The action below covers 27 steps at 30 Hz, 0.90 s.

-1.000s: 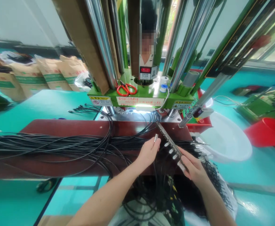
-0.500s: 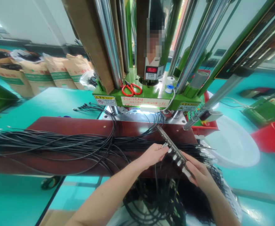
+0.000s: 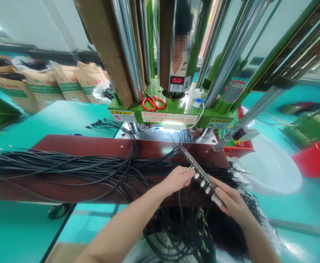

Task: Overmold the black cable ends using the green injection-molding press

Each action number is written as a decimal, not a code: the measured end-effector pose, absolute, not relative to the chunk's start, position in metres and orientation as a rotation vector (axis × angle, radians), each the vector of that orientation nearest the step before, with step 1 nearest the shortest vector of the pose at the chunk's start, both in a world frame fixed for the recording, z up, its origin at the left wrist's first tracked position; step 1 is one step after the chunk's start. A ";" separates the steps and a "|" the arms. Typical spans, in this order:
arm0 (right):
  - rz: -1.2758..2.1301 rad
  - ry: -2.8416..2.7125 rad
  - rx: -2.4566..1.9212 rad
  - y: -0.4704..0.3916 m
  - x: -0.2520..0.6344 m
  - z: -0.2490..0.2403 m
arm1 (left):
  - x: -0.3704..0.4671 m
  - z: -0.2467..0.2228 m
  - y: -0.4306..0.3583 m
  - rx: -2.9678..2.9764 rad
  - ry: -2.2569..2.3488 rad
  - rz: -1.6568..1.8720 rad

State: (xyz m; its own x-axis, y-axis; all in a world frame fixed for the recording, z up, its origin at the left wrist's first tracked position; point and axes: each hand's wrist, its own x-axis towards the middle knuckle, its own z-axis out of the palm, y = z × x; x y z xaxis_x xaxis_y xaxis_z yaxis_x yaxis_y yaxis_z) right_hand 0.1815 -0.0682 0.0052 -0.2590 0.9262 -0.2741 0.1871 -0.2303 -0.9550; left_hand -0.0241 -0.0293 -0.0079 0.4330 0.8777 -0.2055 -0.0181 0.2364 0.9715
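A narrow metal bar [image 3: 197, 163] slants over the dark red bench, with several silvery cable connectors [image 3: 203, 183] seated along its near side. My right hand [image 3: 228, 199] is closed round the bar's lower right end, thumb beneath and fingers along the far edge. At the bar's upper half, my left hand [image 3: 179, 179] pinches a small cable connector [image 3: 190, 168] against it; the fingertips cover part of this connector. Black cables [image 3: 180, 204] hang from the bar towards my lap, where they lie in loops.
Bundled black cables [image 3: 67, 166] run along the dark red bench [image 3: 77, 144]. Behind it stands a green press [image 3: 132, 106] with a lit metal bed, red-handled scissors [image 3: 153, 103] on its ledge. A white basin [image 3: 275, 164] is on the right. Beyond the press, a person is partly visible.
The metal bar and my left hand have shifted very slightly left. Both hands keep the same hold, and the cables on the bench lie as before.
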 end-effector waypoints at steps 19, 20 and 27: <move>1.530 -1.403 -1.349 -0.072 0.181 0.013 | -0.035 -0.001 -0.030 1.047 0.828 0.725; 1.525 -1.413 -1.351 -0.072 0.181 0.013 | -0.035 0.000 -0.030 1.018 0.791 0.730; 1.525 -1.407 -1.328 -0.072 0.183 0.012 | -0.039 0.007 -0.032 0.829 0.542 0.666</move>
